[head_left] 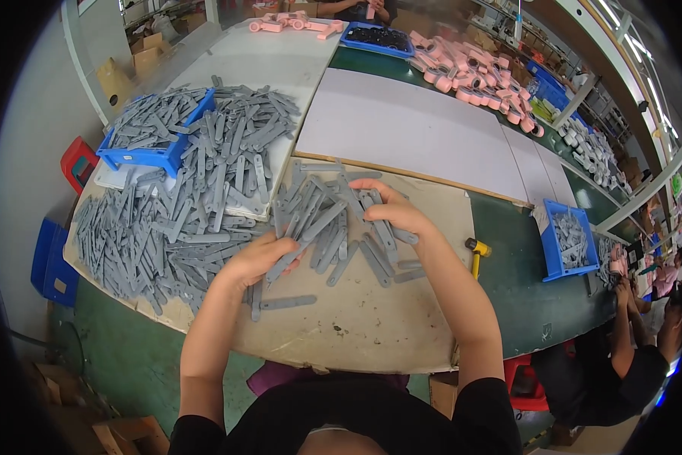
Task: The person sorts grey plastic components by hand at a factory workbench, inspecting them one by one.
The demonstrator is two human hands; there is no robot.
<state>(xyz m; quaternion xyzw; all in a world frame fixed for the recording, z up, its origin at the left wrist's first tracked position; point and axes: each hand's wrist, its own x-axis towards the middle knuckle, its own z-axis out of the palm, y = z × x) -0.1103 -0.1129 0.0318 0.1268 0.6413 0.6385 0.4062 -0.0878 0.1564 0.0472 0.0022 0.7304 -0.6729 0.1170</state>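
Observation:
Long flat grey plastic strips with rounded ends lie in a loose pile (322, 227) on the worn beige board (379, 326) in front of me. My left hand (259, 258) is at the near left side of this pile, its fingers closed round some strips and its thumb on top. At the far right of the pile, my right hand (394, 211) grips several more strips between thumb and fingers. Their ends stick out below the palm. Some fingertips of both hands are hidden among the strips. A few loose strips (288, 302) lie nearer to me.
A large heap of grey strips (147, 243) spreads to my left, beside a full blue bin (147, 157). To the right lie a yellow-and-black hammer (477, 254) and a blue bin of grey parts (572, 236). Pink assemblies (473, 76) are piled beyond. A co-worker (606, 356) sits at right.

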